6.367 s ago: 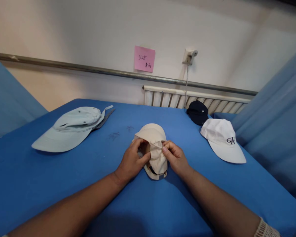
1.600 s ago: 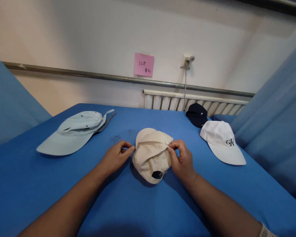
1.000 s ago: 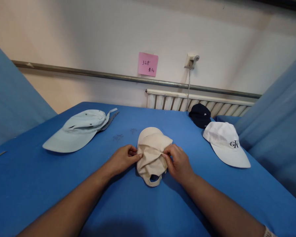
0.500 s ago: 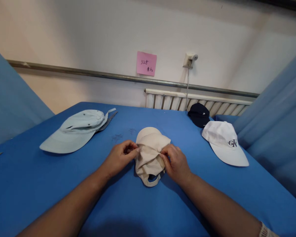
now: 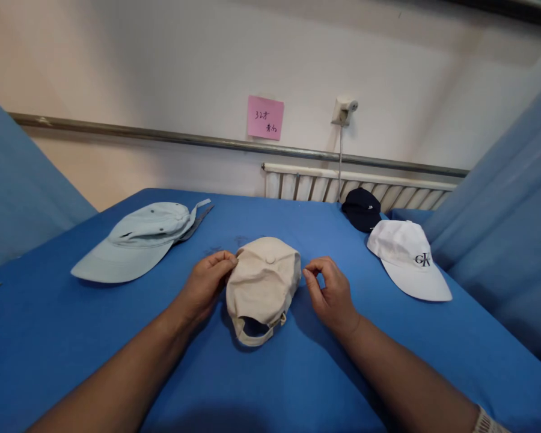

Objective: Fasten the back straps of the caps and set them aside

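A beige baseball cap rests on the blue-covered surface, its crown puffed up and its top button showing. The strap and opening at its back point toward me, and its brim is hidden behind the crown. At the cap's left edge, my left hand pinches the cloth between thumb and fingers. Just off the right edge is my right hand, fingers curled and thumb and index tips close together, with nothing between them. A small gap parts it from the cap.
On the left lies a pale blue cap with a grey strap. A white cap with black letters sits at right, touching or near a dark navy cap. Behind the blue surface are a radiator, a metal rail and curtains.
The beige cap's folded, crumpled crown has opened out and become rounder, and the cap has turned slightly and shifted left. My right hand has let go of it; my left hand has moved left.
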`<action>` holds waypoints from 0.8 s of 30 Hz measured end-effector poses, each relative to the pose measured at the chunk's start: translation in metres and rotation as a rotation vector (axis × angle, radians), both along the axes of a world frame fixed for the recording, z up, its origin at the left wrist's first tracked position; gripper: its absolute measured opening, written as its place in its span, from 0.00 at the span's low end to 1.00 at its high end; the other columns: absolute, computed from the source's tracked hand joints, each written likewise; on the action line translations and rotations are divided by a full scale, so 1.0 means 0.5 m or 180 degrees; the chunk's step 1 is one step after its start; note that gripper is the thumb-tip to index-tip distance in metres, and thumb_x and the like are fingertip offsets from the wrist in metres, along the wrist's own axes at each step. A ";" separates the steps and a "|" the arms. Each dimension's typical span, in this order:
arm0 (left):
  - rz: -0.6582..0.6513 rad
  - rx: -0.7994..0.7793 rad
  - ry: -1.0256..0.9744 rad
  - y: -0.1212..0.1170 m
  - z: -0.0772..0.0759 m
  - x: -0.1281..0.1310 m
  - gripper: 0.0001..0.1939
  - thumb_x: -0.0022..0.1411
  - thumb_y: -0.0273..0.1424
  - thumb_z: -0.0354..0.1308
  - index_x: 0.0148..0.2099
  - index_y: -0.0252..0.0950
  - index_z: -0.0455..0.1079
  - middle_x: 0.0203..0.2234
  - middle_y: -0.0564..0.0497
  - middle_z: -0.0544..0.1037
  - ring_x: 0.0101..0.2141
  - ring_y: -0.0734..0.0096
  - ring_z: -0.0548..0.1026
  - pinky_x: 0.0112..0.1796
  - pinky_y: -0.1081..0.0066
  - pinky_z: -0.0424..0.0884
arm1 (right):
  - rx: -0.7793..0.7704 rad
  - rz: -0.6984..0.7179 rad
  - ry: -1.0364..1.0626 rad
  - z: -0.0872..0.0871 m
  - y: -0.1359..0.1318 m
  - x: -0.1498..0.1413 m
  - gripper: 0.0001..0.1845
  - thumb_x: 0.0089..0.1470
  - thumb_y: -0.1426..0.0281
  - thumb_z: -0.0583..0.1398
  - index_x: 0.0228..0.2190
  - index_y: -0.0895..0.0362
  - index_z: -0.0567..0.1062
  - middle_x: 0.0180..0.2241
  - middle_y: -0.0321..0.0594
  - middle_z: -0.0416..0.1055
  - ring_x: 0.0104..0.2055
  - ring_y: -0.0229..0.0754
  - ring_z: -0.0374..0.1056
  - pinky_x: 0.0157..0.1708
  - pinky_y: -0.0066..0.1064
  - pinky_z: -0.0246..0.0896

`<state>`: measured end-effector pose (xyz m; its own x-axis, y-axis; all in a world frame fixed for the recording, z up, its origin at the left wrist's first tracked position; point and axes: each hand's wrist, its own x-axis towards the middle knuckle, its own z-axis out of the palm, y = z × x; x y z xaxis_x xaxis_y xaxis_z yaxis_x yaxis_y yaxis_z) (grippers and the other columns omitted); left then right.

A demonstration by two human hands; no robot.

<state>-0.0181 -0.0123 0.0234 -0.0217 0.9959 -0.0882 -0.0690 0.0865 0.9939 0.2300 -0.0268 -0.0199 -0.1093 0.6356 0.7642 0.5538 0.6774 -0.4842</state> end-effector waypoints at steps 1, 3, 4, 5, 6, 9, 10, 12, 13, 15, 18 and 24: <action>-0.0025 -0.0050 -0.0066 0.001 -0.002 -0.001 0.12 0.49 0.37 0.62 0.27 0.35 0.65 0.17 0.58 0.66 0.19 0.78 0.62 0.21 0.76 0.57 | -0.0127 0.0015 0.0016 -0.002 0.002 0.001 0.04 0.58 0.74 0.55 0.37 0.54 0.67 0.32 0.39 0.67 0.34 0.42 0.66 0.37 0.36 0.62; -0.0080 -0.0097 -0.0135 0.003 -0.007 0.000 0.11 0.50 0.36 0.62 0.27 0.35 0.65 0.18 0.58 0.66 0.19 0.78 0.62 0.21 0.76 0.58 | -0.0386 0.0039 -0.0016 -0.005 0.003 -0.001 0.07 0.56 0.74 0.56 0.39 0.55 0.67 0.34 0.40 0.66 0.35 0.42 0.65 0.37 0.35 0.63; -0.0096 -0.0115 -0.0155 0.004 -0.010 0.001 0.11 0.50 0.36 0.62 0.27 0.35 0.65 0.18 0.58 0.66 0.19 0.78 0.62 0.21 0.77 0.58 | -0.0515 0.0051 -0.0054 -0.007 0.003 -0.004 0.09 0.54 0.74 0.56 0.39 0.56 0.66 0.35 0.40 0.66 0.35 0.42 0.66 0.37 0.35 0.63; -0.0102 -0.0139 -0.0168 0.005 -0.013 0.002 0.11 0.51 0.36 0.62 0.27 0.35 0.65 0.18 0.58 0.66 0.19 0.78 0.62 0.21 0.77 0.58 | -0.0637 0.0064 -0.0094 -0.008 0.002 -0.007 0.10 0.53 0.74 0.57 0.40 0.56 0.66 0.36 0.41 0.66 0.36 0.42 0.66 0.38 0.35 0.63; -0.0104 -0.0173 -0.0173 0.006 -0.016 0.003 0.11 0.51 0.36 0.63 0.27 0.36 0.65 0.18 0.58 0.66 0.19 0.78 0.62 0.21 0.77 0.57 | -0.0760 0.0094 -0.0136 -0.008 0.000 -0.010 0.11 0.53 0.73 0.58 0.40 0.56 0.67 0.37 0.42 0.67 0.37 0.42 0.66 0.39 0.35 0.63; -0.0098 -0.0265 -0.0197 0.010 -0.024 0.004 0.13 0.49 0.37 0.65 0.28 0.36 0.66 0.18 0.58 0.67 0.19 0.78 0.63 0.21 0.77 0.58 | -0.1088 0.0263 -0.0195 -0.003 -0.009 -0.018 0.09 0.53 0.71 0.58 0.39 0.57 0.68 0.35 0.41 0.68 0.36 0.42 0.66 0.38 0.34 0.62; -0.0104 -0.0284 -0.0206 0.011 -0.027 0.004 0.13 0.49 0.38 0.65 0.28 0.35 0.66 0.18 0.58 0.68 0.19 0.77 0.63 0.21 0.77 0.58 | -0.1181 0.0344 -0.0169 0.000 -0.013 -0.019 0.08 0.53 0.70 0.58 0.37 0.56 0.68 0.34 0.40 0.68 0.35 0.41 0.66 0.37 0.33 0.62; -0.0120 -0.0296 -0.0238 0.013 -0.031 0.005 0.14 0.49 0.38 0.66 0.28 0.35 0.65 0.18 0.58 0.68 0.19 0.77 0.64 0.21 0.77 0.58 | -0.1341 0.0517 -0.0034 0.004 -0.019 -0.023 0.04 0.56 0.69 0.56 0.34 0.56 0.69 0.31 0.37 0.68 0.32 0.39 0.65 0.34 0.31 0.60; -0.0141 -0.0288 -0.0255 0.013 -0.033 0.006 0.14 0.49 0.38 0.66 0.28 0.35 0.65 0.18 0.58 0.68 0.19 0.78 0.63 0.21 0.77 0.58 | -0.1405 0.0589 0.0052 0.006 -0.021 -0.024 0.05 0.57 0.68 0.55 0.33 0.56 0.69 0.29 0.36 0.68 0.30 0.38 0.65 0.33 0.30 0.59; -0.0213 -0.0255 -0.0269 0.013 -0.036 0.007 0.15 0.50 0.38 0.66 0.27 0.35 0.65 0.18 0.57 0.69 0.19 0.78 0.64 0.22 0.77 0.59 | -0.1539 0.0667 0.0198 0.005 -0.024 -0.028 0.07 0.58 0.66 0.56 0.30 0.56 0.68 0.26 0.34 0.66 0.27 0.36 0.63 0.30 0.28 0.57; -0.0280 -0.0173 -0.0203 0.012 -0.036 0.009 0.15 0.50 0.38 0.66 0.27 0.34 0.65 0.19 0.57 0.69 0.20 0.78 0.64 0.23 0.77 0.60 | -0.1673 0.0562 0.0346 0.000 -0.025 -0.034 0.10 0.56 0.65 0.58 0.26 0.56 0.67 0.22 0.31 0.63 0.24 0.34 0.58 0.25 0.26 0.52; -0.0009 0.0200 0.0210 0.010 -0.025 0.014 0.12 0.49 0.37 0.64 0.26 0.35 0.67 0.18 0.58 0.68 0.21 0.78 0.64 0.24 0.77 0.60 | -0.1525 0.0762 0.1117 0.002 -0.025 -0.023 0.13 0.59 0.65 0.56 0.24 0.56 0.65 0.20 0.29 0.58 0.23 0.33 0.54 0.25 0.26 0.51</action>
